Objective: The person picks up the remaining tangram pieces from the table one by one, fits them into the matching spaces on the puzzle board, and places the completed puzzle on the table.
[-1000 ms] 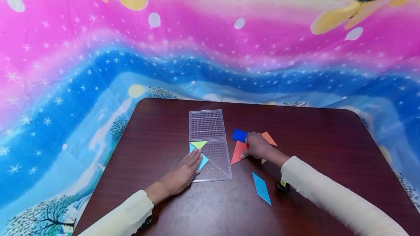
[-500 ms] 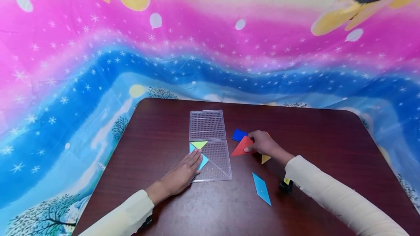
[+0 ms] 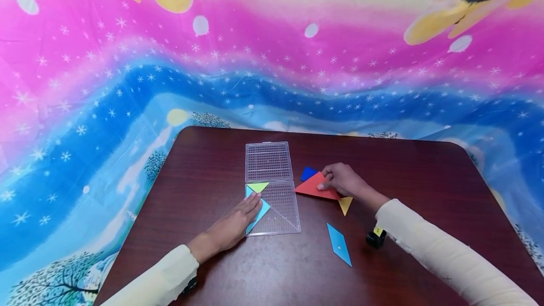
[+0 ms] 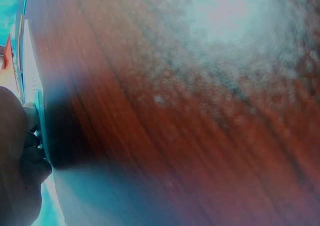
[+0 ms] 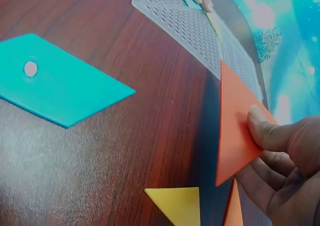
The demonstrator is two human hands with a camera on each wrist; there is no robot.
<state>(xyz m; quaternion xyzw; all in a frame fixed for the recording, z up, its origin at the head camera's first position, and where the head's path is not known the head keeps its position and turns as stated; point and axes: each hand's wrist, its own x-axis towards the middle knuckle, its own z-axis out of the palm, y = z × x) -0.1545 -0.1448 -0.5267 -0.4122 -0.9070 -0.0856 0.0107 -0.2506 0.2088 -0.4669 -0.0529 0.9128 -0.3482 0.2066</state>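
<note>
A clear plastic case [image 3: 278,207] lies unfolded on the table, its two halves dotted with small marks. In the lower half sit a light green triangle [image 3: 258,186] and a light blue triangle [image 3: 262,210]. My left hand [image 3: 233,223] rests on the blue triangle with its fingers extended. Between thumb and fingers, my right hand [image 3: 346,181] pinches a large red triangle [image 3: 312,187], raised off the table and overlapping the case's right edge in the head view. The right wrist view shows the thumb on the red triangle's [image 5: 235,131] face.
Behind the red triangle a blue piece [image 3: 308,173] is partly hidden. A yellow triangle [image 3: 345,205] lies below the right hand, and an orange piece [image 5: 234,206] shows beside it. A teal parallelogram [image 3: 339,244] with a small white spot lies nearer on the dark wooden table [image 3: 272,273].
My right hand has lifted the red triangle off the table and turned it, its tip swinging left towards the case. The left hand has stayed in place.
</note>
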